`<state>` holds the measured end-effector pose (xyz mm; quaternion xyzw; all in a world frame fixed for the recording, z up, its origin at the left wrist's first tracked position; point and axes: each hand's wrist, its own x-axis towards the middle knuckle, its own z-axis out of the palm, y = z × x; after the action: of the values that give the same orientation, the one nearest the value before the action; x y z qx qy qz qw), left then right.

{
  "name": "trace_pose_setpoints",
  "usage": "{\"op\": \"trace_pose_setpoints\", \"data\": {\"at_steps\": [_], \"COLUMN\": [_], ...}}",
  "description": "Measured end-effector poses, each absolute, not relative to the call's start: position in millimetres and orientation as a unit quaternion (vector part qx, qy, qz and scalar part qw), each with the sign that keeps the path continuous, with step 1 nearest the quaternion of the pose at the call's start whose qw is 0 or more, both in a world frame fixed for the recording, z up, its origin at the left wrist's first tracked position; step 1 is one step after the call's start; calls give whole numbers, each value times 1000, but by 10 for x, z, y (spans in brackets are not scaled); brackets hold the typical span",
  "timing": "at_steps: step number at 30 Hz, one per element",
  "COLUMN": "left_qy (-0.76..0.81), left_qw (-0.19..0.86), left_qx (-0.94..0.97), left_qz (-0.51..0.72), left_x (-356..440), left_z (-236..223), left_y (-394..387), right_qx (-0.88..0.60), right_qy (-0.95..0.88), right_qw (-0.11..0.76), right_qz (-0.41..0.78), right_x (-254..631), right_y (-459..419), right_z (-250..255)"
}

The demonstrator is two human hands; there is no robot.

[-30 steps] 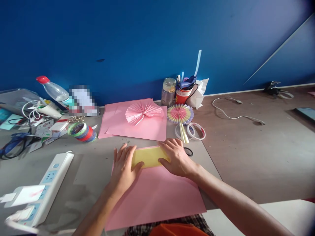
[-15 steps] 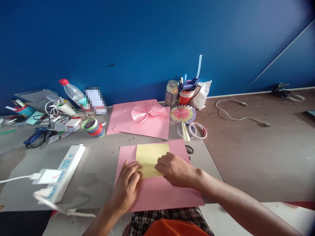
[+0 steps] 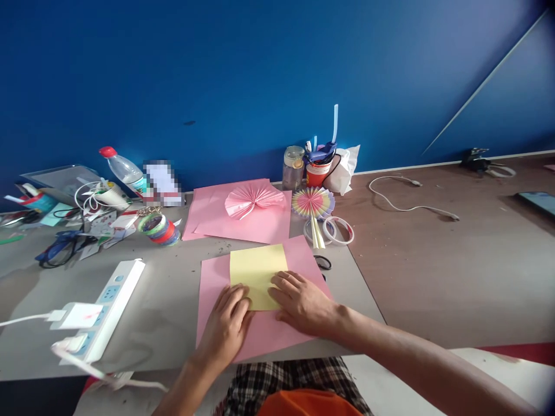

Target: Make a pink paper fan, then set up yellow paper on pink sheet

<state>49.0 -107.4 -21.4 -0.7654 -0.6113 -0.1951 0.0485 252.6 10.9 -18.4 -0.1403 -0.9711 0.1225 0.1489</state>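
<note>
A yellow sheet of paper [image 3: 259,263] lies on top of a larger pink sheet of paper [image 3: 299,254] in front of me. My left hand [image 3: 228,318] is at the lower left corner of the yellow sheet, its fingers bent together over the edge and the thumb near the bottom edge. My right hand [image 3: 301,303] rests at the lower right corner, fingers stretched and slightly apart on the paper, the thumb below the bottom edge. Whether the bottom edge is folded is hidden by the fingers.
Behind lie pink sheets [image 3: 208,216] with a pleated pink paper fan [image 3: 254,200]. A multicoloured paper fan [image 3: 313,202], tape rolls [image 3: 344,231] and a red cup [image 3: 318,174] with tools stand right of them. Left are a power strip [image 3: 115,306] and coloured tape rolls [image 3: 160,230].
My right hand has gone from curled fingers to stretched fingers lying on the yellow sheet. The pink sheet has turned slightly and the whole view has shifted a little.
</note>
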Motion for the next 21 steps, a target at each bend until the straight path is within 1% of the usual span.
{"op": "trace_pose_setpoints", "data": {"at_steps": [2, 5, 21], "left_qy": [-611, -607, -614], "left_qw": [35, 19, 20], "left_qx": [-765, -768, -761], "left_qz": [-199, -203, -207], "left_x": [480, 476, 507], "left_z": [-237, -238, -218], "left_y": [-1078, -1084, -1087], "right_qx": [-139, -138, -158], "right_qy": [-965, -961, -959], "right_qw": [178, 189, 168], "right_qz": [134, 149, 166], "right_x": [2523, 2525, 2544], "right_y": [107, 97, 83], "right_z": [-217, -241, -239]}}
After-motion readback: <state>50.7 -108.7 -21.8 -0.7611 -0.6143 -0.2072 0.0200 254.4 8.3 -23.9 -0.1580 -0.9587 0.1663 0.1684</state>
